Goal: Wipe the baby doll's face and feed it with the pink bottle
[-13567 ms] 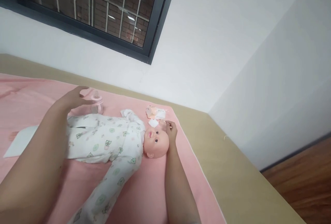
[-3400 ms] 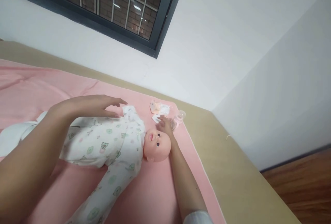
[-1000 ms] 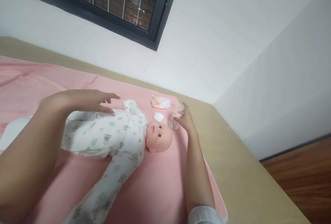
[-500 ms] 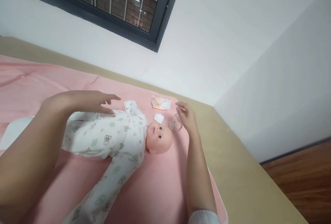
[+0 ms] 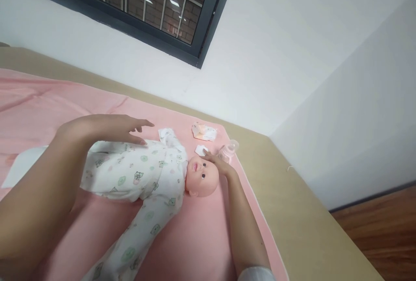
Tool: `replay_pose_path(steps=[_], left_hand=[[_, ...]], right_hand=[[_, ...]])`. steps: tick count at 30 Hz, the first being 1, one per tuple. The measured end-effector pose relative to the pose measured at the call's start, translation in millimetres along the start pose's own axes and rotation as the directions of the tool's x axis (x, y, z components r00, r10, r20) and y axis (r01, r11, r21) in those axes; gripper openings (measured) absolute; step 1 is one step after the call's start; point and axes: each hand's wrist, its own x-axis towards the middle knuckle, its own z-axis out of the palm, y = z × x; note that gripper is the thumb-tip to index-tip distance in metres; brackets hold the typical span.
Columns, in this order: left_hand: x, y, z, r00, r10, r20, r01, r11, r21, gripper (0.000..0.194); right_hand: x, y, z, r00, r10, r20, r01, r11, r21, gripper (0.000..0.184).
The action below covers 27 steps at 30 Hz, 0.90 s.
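Note:
A baby doll [image 5: 203, 180] lies on its back on a pink mat [image 5: 195, 237], wearing a white suit [image 5: 130, 168] with green and pink prints. Over the doll's body is my left hand [image 5: 128, 128], its fingers apart and holding nothing. My right hand [image 5: 218, 164] is beside the top of the doll's head, its fingers stretched toward a small white folded piece [image 5: 199, 149]. The fingertips are at that piece's edge; I cannot tell whether they touch it. Just behind the right hand is a clear baby bottle [image 5: 227, 151], partly hidden by the hand.
A small white and orange wipes packet [image 5: 205, 132] lies near the mat's far corner. A white flat item [image 5: 22, 166] sits at the left, partly behind my left arm. Beyond the wooden tabletop [image 5: 282, 203] rise white walls and a dark-framed window [image 5: 199, 51].
My right hand has moved left and down, from above the bottle to the white folded piece by the doll's head. My left hand has stayed nearly still. The view has shifted slightly.

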Motion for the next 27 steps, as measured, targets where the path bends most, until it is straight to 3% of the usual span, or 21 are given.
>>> replay_pose_path(steps=[6, 9, 14, 20, 24, 27], left_hand=[[-2, 3, -1.9, 1.000, -0.010, 0.024, 0.010, 1.000, 0.015, 0.083], [-2, 4, -2.9, 1.000, -0.008, 0.027, 0.008, 1.000, 0.024, 0.083], [-2, 8, -3.3, 0.999, -0.028, 0.032, 0.028, 0.999, 0.023, 0.082], [-6, 8, -2.8, 1.000, -0.025, -0.012, 0.025, 1.000, 0.009, 0.079], [-7, 8, -2.8, 0.999, -0.031, -0.016, 0.032, 0.999, 0.011, 0.078], [-5, 10, -2.2, 1.000, -0.019, -0.015, 0.019, 1.000, 0.013, 0.079]], right_hand=[[6, -2, 6, 0.995, 0.098, -0.004, -0.098, 0.994, 0.050, 0.044], [11, -2, 4, 0.999, 0.024, -0.045, -0.022, 0.999, 0.041, 0.050], [36, -6, 0, 0.956, -0.060, -0.287, 0.036, 0.995, -0.088, 0.064], [88, -6, -1, 0.932, -0.113, -0.344, 0.050, 0.981, -0.186, 0.074], [108, -1, 1, 0.940, -0.068, -0.334, -0.011, 0.973, -0.229, 0.069], [114, -1, 5, 0.914, -0.108, -0.392, 0.001, 0.965, -0.262, 0.060]])
